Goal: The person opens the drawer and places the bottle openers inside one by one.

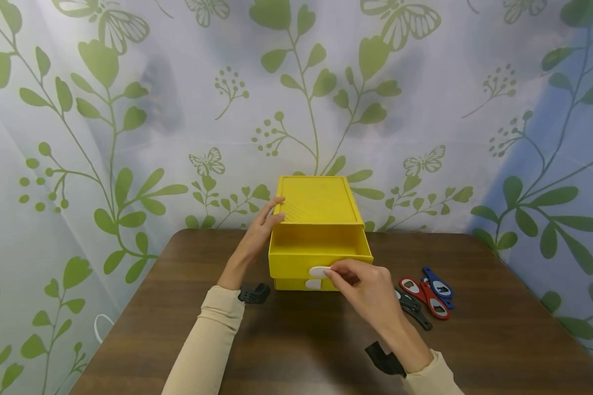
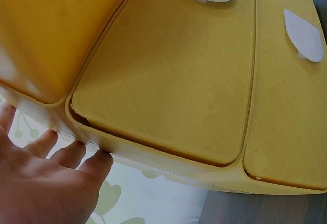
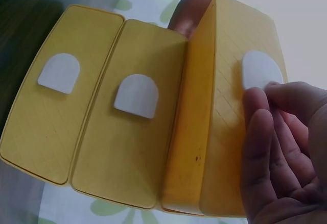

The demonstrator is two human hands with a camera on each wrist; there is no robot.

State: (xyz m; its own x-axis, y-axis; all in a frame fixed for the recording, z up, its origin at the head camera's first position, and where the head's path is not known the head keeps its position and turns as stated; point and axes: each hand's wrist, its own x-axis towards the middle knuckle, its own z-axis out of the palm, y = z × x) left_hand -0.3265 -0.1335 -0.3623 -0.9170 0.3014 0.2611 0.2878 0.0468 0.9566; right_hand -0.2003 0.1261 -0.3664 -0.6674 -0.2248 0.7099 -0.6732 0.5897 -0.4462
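A yellow plastic drawer cabinet [image 1: 320, 198] stands near the back of the table, its top drawer [image 1: 289, 266] pulled partway out and bare inside. My right hand [image 1: 368, 291] pinches the white tab handle [image 3: 259, 67] of that drawer between thumb and fingers. On the cabinet's left side rests my left hand [image 1: 253, 240], fingers spread, with fingertips against the side wall and top edge. Two lower drawers show in the right wrist view: the middle drawer [image 3: 117, 157] and the bottom drawer [image 3: 41, 132], both pushed in, each with a white tab.
Right of the cabinet lie flat hand tools with white oval labels: a black one [image 1: 412, 310], a red one [image 1: 431, 299] and a blue one [image 1: 441, 288]. The brown wooden table [image 1: 178, 307] ends at a leaf-patterned curtain [image 1: 178, 109] behind the cabinet.
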